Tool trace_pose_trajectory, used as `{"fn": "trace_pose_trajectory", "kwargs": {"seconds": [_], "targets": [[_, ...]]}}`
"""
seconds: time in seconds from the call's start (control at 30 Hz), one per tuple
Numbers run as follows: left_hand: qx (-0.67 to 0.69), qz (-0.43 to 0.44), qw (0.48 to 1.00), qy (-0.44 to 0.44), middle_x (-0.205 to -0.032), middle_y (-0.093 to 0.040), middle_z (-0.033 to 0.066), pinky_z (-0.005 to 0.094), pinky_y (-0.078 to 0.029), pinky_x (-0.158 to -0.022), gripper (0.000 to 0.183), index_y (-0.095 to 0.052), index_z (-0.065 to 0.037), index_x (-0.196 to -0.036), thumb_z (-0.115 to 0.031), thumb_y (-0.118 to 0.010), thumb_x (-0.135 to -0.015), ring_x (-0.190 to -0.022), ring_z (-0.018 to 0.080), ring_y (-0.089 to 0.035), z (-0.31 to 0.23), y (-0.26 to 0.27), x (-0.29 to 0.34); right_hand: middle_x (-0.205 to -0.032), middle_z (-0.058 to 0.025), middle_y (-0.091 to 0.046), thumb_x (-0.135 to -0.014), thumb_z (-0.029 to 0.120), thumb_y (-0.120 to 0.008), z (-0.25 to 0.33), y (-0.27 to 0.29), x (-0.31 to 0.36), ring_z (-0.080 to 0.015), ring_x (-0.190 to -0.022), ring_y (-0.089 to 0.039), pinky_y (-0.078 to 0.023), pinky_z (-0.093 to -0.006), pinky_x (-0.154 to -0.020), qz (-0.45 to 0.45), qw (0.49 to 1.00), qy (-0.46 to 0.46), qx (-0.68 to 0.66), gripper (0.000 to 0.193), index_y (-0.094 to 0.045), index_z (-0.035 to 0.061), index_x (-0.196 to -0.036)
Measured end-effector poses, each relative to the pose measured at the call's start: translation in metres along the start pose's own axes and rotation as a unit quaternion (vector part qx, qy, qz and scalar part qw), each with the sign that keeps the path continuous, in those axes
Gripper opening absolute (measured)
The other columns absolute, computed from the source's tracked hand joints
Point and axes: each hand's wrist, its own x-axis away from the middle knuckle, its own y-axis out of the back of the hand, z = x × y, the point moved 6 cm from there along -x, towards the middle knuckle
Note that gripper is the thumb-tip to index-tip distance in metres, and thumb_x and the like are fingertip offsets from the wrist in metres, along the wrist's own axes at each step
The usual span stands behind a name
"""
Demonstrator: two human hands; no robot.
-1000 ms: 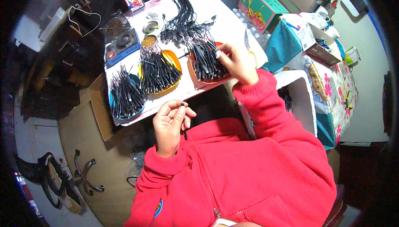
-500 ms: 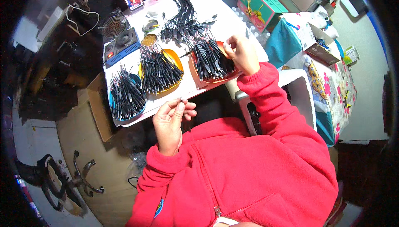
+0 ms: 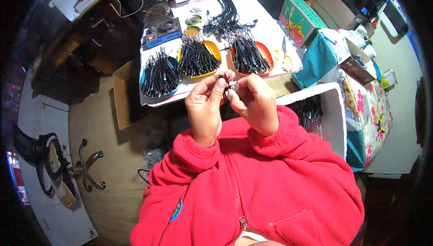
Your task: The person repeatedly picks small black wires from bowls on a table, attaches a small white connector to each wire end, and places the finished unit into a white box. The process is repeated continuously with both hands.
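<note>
Both hands meet in front of the table edge. Between the fingertips of my left hand (image 3: 206,104) a short black cable (image 3: 226,93) is pinched. My right hand (image 3: 257,101) closes its fingers on the same cable from the other side; its exact grip is partly hidden. Beyond the hands, bundles of black cables lie in three trays. The left bundle (image 3: 158,77) rests in a blue tray, the middle bundle (image 3: 197,57) in a yellow tray (image 3: 214,47), and the right bundle (image 3: 247,56) in a red-orange tray (image 3: 266,53).
Yellow-handled scissors (image 3: 285,59) lie at the table's right. Longer black cables (image 3: 224,9) stretch behind the trays. At the left stands a small blue-fronted device (image 3: 163,38) with a fan. A white foam box (image 3: 336,111) holding dark cables stands at my right.
My right hand has come back from the red-orange tray to join my left hand at the cable. My left hand has risen slightly. The view has shifted, and scissors now show.
</note>
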Motion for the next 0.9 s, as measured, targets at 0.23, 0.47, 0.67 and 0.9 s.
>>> {"fn": "trace_pose_trajectory", "kwargs": {"seconds": [0.23, 0.47, 0.67, 0.9], "targets": [[-0.015, 0.02, 1.0, 0.006, -0.101, -0.07, 0.012, 0.0213, -0.051, -0.068, 0.018, -0.064, 0.004, -0.107, -0.004, -0.059, -0.093, -0.086, 0.0122, -0.065, -0.009, -0.003, 0.016, -0.073, -0.0055, -0.054, -0.074, 0.001, -0.073, 0.017, 0.001, 0.01, -0.0122, -0.057, -0.056, -0.046, -0.0246, -0.052, -0.008, 0.996, 0.077, 0.054, 0.018, -0.057, 0.0015, -0.081], [-0.069, 0.044, 0.997, -0.012, -0.091, -0.07, 0.0101, 0.0228, -0.052, -0.066, 0.019, -0.063, 0.005, -0.107, -0.008, -0.056, -0.095, -0.077, 0.0126, -0.065, -0.017, -0.003, 0.024, -0.085, -0.002, -0.061, -0.086, 0.003, -0.067, 0.006, 0.016, -0.003, -0.007, -0.076, -0.059, -0.047, -0.0217, -0.065, 0.104, 0.982, -0.041, -0.149, 0.013, -0.059, 0.0017, -0.096], [-0.136, 0.074, 0.988, 0.008, -0.084, -0.068, 0.006, 0.0184, -0.043, -0.055, 0.019, -0.064, 0.002, -0.106, -0.012, -0.057, -0.095, -0.06, 0.005, -0.052, -0.017, -0.003, 0.027, -0.096, -0.0036, -0.063, -0.09, 0.003, -0.062, 0.001, 0.008, -0.012, -0.0076, -0.086, -0.06, -0.049, -0.0215, -0.077, 0.175, 0.917, -0.133, -0.332, 0.018, -0.057, -0.0009, -0.107], [-0.019, 0.089, 0.993, 0.071, -0.084, -0.068, 0.0073, 0.0189, -0.041, -0.055, 0.018, -0.065, 0.001, -0.106, -0.009, -0.06, -0.093, -0.06, 0.0074, -0.052, -0.005, 0.0, 0.026, -0.089, -0.0015, -0.061, -0.091, 0.013, -0.063, -0.012, -0.008, 0.0, -0.0039, -0.069, -0.054, -0.04, -0.0156, -0.056, 0.203, 0.786, -0.252, -0.528, 0.016, -0.057, 0.003, -0.101]]}}
